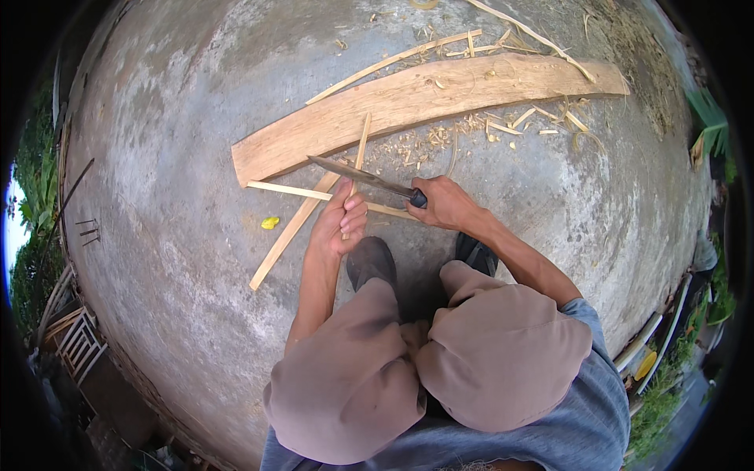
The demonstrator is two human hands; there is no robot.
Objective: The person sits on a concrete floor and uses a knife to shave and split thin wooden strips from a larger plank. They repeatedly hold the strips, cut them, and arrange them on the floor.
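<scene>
My left hand (339, 222) grips a thin pale bamboo strip (361, 145) that stands upright, its top end leaning over a long wooden plank (424, 98). My right hand (446, 202) holds the dark handle of a knife (357, 176). Its long blade points left and lies across the strip just above my left fingers. I am squatting, with my knees and dark shoes below the hands.
Two more split strips (292, 228) lie crossed on the concrete floor (173, 157) beside my left hand. Shavings and chips (440, 137) are scattered along the plank. A small yellow scrap (270, 223) lies to the left. Wooden frames (75, 337) and plants edge the slab.
</scene>
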